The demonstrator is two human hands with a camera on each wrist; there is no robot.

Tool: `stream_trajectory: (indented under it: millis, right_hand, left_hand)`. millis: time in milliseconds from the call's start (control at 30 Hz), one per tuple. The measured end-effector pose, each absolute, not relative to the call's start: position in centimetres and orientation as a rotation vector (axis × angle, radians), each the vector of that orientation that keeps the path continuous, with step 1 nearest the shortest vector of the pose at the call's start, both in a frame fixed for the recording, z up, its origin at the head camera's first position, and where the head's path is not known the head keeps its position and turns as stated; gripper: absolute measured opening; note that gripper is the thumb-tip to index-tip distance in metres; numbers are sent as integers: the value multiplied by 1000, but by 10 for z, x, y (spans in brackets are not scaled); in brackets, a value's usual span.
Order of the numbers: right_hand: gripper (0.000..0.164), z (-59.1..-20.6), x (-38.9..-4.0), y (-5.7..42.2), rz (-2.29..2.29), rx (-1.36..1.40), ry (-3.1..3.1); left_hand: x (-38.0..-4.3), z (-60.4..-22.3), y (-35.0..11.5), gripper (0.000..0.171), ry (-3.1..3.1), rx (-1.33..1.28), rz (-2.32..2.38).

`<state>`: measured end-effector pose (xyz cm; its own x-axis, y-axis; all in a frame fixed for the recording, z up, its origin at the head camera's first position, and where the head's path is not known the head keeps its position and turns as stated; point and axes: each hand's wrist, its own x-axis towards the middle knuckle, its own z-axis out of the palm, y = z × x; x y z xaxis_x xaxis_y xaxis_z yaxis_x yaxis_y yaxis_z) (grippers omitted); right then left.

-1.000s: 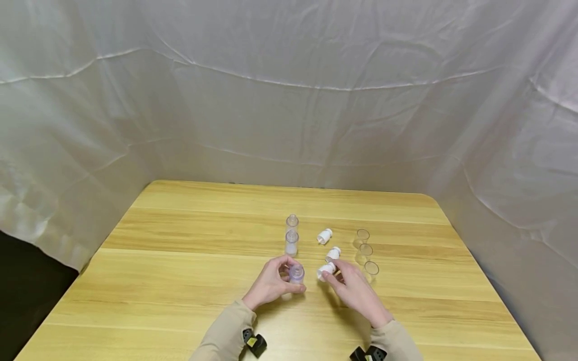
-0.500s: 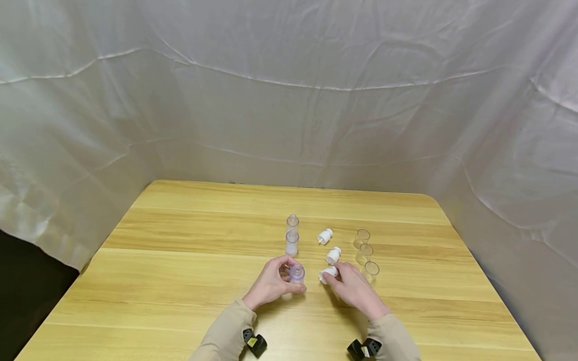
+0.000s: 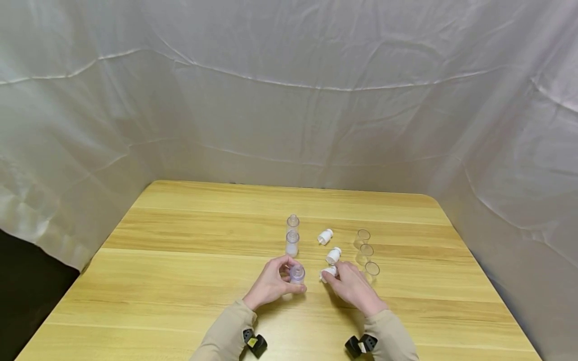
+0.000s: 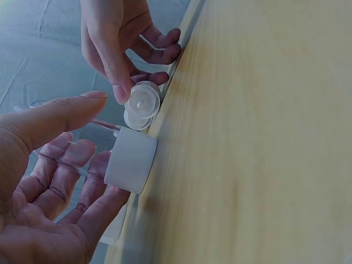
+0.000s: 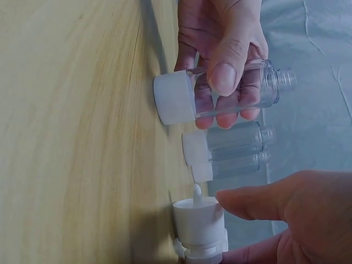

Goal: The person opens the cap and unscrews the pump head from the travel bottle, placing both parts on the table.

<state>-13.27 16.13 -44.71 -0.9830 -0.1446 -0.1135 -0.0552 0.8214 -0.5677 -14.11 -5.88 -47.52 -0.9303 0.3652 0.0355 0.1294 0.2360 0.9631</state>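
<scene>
My left hand (image 3: 271, 282) grips a clear bottle (image 3: 297, 276) with a narrow threaded neck. In the right wrist view the bottle's white base (image 5: 175, 98) stands upright on the wood. To its right, my right hand (image 3: 354, 288) pinches a white pump top (image 3: 328, 274) between thumb and fingers, low at the tabletop. That pump top is tilted over, its hollow end (image 5: 198, 202) with a short stem turned toward the bottle. Two more white pump tops, one nearer (image 3: 333, 255) and one farther (image 3: 325, 236), lie beyond the right hand.
Two like bottles, a nearer one (image 3: 292, 244) and a farther one (image 3: 292, 223), stand behind the held bottle. Three clear caps (image 3: 364, 254) form a row at the right, the closest one (image 3: 372, 271) near my right hand. Pale curtains (image 3: 298, 125) surround the wooden table (image 3: 180, 281).
The right hand has shifted slightly right and down with the white pump top. Left hand and bottle have stayed in place.
</scene>
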Motion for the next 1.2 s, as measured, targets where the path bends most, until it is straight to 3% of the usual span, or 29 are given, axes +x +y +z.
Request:
stream_trajectory:
  millis: [667, 1200]
  right_hand:
    - [28, -448, -129, 163, -926, -130, 2852]
    - [37, -444, -126, 165, -917, -135, 2905]
  left_hand:
    - [-141, -476, -57, 41, 2330, 472, 1750]
    - [-139, -474, -59, 43, 2339, 455, 1801]
